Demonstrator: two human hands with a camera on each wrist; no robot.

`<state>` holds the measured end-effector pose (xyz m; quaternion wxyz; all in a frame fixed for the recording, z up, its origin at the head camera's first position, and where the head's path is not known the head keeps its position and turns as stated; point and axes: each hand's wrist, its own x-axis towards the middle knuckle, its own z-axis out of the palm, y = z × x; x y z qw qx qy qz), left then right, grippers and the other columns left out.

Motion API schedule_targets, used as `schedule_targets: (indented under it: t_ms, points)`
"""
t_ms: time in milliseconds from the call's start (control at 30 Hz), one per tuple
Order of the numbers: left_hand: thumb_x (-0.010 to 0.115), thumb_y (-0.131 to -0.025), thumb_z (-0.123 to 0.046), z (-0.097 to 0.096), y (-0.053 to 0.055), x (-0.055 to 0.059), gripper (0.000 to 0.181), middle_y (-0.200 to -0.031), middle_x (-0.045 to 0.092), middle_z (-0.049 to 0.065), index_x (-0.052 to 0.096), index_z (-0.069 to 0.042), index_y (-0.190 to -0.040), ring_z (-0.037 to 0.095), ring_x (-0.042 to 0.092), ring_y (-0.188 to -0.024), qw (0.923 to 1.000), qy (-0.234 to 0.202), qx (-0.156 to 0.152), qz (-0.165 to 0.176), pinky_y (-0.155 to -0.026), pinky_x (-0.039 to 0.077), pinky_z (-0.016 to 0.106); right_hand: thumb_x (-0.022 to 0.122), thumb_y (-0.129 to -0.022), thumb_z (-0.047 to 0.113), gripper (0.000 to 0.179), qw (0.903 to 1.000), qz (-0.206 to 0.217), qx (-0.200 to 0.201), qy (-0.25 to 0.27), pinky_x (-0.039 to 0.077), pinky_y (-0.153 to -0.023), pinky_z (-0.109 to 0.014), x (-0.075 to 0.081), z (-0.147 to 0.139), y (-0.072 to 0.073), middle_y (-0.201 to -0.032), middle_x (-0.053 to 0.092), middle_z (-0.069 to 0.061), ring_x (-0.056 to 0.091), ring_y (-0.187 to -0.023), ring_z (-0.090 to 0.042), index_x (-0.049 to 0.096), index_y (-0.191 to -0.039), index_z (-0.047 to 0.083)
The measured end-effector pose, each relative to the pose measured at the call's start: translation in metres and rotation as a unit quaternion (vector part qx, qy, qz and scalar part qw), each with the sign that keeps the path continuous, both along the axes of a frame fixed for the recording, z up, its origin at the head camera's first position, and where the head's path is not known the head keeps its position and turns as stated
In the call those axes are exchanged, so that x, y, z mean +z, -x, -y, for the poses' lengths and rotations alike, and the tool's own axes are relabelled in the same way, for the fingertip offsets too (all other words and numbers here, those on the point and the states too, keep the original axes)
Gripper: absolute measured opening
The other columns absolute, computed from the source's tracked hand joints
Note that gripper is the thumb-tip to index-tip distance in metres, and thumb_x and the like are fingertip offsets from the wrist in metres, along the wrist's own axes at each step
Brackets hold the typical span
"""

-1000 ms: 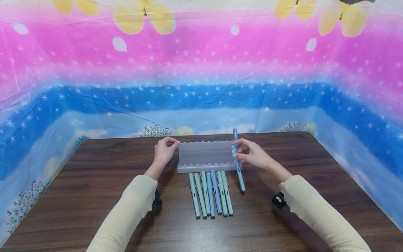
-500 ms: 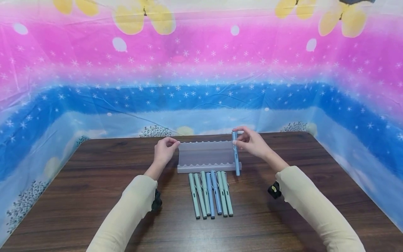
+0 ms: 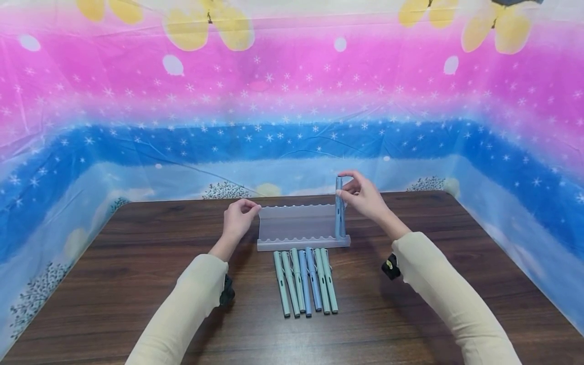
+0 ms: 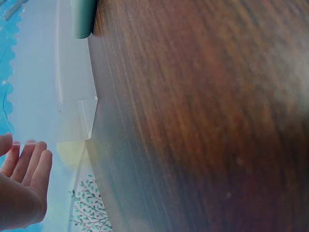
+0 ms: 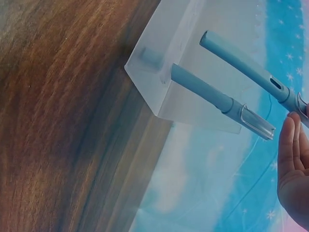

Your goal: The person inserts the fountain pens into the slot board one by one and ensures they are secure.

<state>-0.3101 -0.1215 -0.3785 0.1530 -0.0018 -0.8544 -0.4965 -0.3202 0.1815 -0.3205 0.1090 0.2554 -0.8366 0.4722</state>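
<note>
A frosted, translucent pen rack [image 3: 296, 223] with scalloped edges stands toward the far side of the table. At its upper left corner, my left hand [image 3: 238, 218] pinches the edge between thumb and fingers. My right hand [image 3: 365, 198] grips a blue fountain pen [image 5: 241, 62] near its clipped cap, upright over the rack's right end. In the right wrist view the pen's lower end hangs above the rack's front trough. Beside it, a second blue pen [image 5: 205, 92] leans in the rack's end slot; the held pen mostly covers it in the head view.
Several green and blue pens [image 3: 281, 284] lie side by side in front of the rack on the dark wooden table [image 3: 150, 284]. A patterned cloth backdrop [image 3: 292, 137] encloses the table's back and sides.
My right hand has raised the blue pen and shifted it back from the table in front to over the rack's right end, turning it more upright. The left hand has stayed put.
</note>
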Motion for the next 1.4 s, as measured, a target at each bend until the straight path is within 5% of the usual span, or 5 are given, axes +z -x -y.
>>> schedule_targets:
  t_ms: [300,700,933,1133,1400]
  points:
    - [0.060,-0.085,-0.020,0.000,-0.001,0.001,0.019,-0.086,0.063,0.012,0.062,-0.002,-0.089,0.025,0.053,-0.082,1.0000,0.005,-0.001,0.003,-0.073,0.040,0.037,0.062,-0.083,0.012,0.038,0.9987,-0.048,-0.015,-0.010,0.046,-0.058,-0.033,-0.017,-0.002,0.013,-0.082,0.062,-0.009,0.056,-0.067,-0.020,0.048,-0.118,0.009]
    - [0.059,-0.085,-0.019,0.000,0.000,0.000,0.018,-0.086,0.063,0.011,0.062,-0.003,-0.090,0.024,0.055,-0.078,1.0000,0.008,0.000,0.005,-0.069,0.042,0.036,0.059,-0.082,0.000,0.037,0.9985,-0.037,-0.001,-0.040,0.043,-0.060,-0.036,-0.003,0.013,-0.015,-0.084,0.061,-0.022,0.056,-0.070,-0.031,0.047,-0.117,-0.001]
    - [0.060,-0.085,-0.020,0.000,0.000,0.000,0.018,-0.084,0.063,0.011,0.062,-0.003,-0.089,0.023,0.055,-0.075,1.0000,0.003,0.001,0.009,-0.066,0.042,0.035,0.061,-0.084,0.013,0.038,0.9982,-0.026,-0.002,-0.055,0.045,-0.058,-0.034,-0.032,0.002,0.017,-0.085,0.063,-0.009,0.057,-0.069,-0.019,0.049,-0.120,0.011]
    - [0.059,-0.085,-0.021,0.000,0.001,0.000,0.018,-0.084,0.063,0.011,0.062,-0.003,-0.089,0.023,0.056,-0.075,1.0000,0.002,0.000,0.006,-0.066,0.043,0.035,0.060,-0.084,0.014,0.037,0.9973,-0.031,-0.011,-0.065,0.045,-0.057,-0.033,-0.033,0.004,0.014,-0.086,0.061,-0.006,0.057,-0.069,-0.016,0.050,-0.120,0.011]
    - [0.060,-0.085,-0.020,0.000,0.000,0.000,0.018,-0.084,0.063,0.011,0.062,-0.003,-0.089,0.023,0.056,-0.075,1.0000,0.004,-0.001,0.006,-0.066,0.043,0.035,0.061,-0.084,0.014,0.035,0.9937,-0.063,-0.050,-0.078,0.037,-0.045,-0.030,-0.036,0.003,0.015,-0.067,0.050,-0.001,0.045,-0.053,-0.016,0.055,-0.117,0.011]
